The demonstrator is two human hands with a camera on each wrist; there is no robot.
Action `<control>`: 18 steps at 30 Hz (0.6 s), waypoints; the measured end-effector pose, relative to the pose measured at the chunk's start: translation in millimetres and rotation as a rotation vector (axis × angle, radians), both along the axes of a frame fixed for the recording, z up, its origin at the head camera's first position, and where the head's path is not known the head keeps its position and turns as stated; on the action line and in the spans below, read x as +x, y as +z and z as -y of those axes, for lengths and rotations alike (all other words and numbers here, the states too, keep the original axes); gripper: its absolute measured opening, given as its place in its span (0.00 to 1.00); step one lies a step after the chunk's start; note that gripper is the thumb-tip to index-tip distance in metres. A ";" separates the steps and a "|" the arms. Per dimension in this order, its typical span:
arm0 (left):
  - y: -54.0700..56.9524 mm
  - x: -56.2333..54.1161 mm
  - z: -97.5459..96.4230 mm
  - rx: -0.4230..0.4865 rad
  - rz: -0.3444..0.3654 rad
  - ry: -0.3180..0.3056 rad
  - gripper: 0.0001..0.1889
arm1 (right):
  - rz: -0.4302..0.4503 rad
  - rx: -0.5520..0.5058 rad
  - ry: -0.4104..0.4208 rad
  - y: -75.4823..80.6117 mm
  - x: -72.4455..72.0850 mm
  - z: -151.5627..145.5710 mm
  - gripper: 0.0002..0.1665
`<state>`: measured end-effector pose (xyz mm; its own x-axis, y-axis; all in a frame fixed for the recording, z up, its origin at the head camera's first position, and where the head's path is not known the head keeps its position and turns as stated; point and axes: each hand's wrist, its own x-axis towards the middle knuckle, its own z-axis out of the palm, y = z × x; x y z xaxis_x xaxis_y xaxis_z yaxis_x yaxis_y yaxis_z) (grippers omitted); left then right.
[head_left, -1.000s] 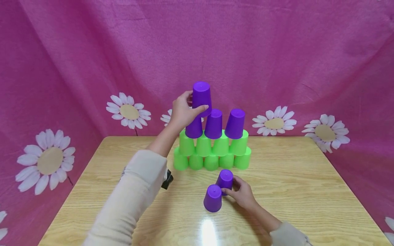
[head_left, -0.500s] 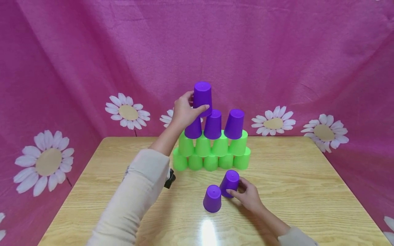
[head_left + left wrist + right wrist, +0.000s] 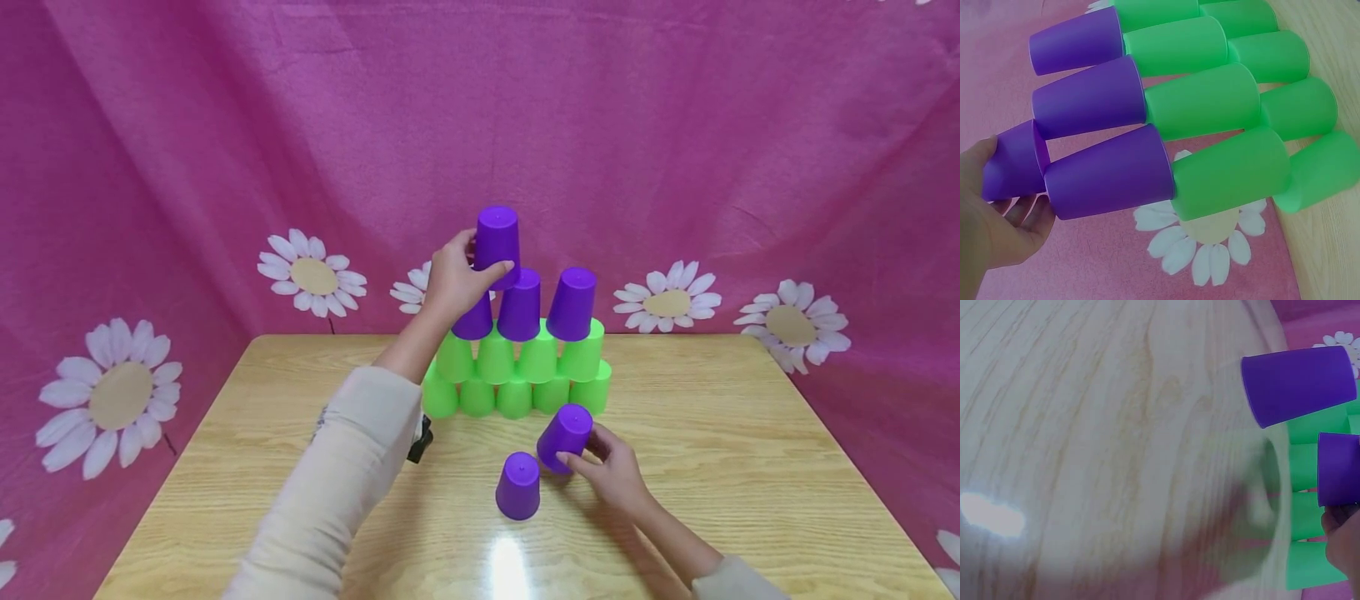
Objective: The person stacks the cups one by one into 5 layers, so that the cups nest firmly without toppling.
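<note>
My left hand (image 3: 457,279) grips an upside-down purple cup (image 3: 497,242) over the left and middle cups of a purple row. In the left wrist view, the rim of that held cup (image 3: 1015,164) meets or nearly meets the bases of two purple cups (image 3: 1110,172); contact is hard to tell. My right hand (image 3: 617,473) pinches another purple cup (image 3: 566,437), tilted and seemingly just off the table. Left of it, a purple cup (image 3: 517,487) stands upside down. In the right wrist view, the right hand (image 3: 1344,544) shows only partly beside its cup (image 3: 1338,469).
Two rows of upside-down green cups (image 3: 516,396) carry the purple row, whose right cup is (image 3: 572,304). They stand on a wooden table (image 3: 712,433). A pink flowered cloth (image 3: 637,150) hangs behind. A small black object (image 3: 421,440) shows beside the left sleeve.
My left hand's cup has shifted slightly right and down over the purple row. The right hand has drawn its cup rightward from the standing one, then raised and tilted it.
</note>
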<state>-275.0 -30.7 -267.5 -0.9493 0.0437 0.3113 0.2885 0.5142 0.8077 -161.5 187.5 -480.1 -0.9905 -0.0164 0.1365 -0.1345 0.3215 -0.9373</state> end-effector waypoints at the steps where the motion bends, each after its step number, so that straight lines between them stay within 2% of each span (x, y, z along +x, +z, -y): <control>1: -0.5 -0.2 -0.2 0.002 0.000 0.002 0.31 | -0.011 0.001 -0.004 1.5 -0.2 0.2 0.28; 5: -2.4 -0.7 -1.6 0.016 -0.006 0.015 0.31 | -0.065 0.007 -0.014 7.5 -1.7 0.2 0.27; 10: -4.6 -0.2 -2.2 0.025 -0.018 0.027 0.32 | -0.091 -0.026 -0.017 14.7 -4.3 -1.3 0.25; 18: -10.6 -0.1 4.7 -0.008 -0.081 0.060 0.35 | -0.136 -0.041 -0.036 35.1 -8.3 -5.2 0.24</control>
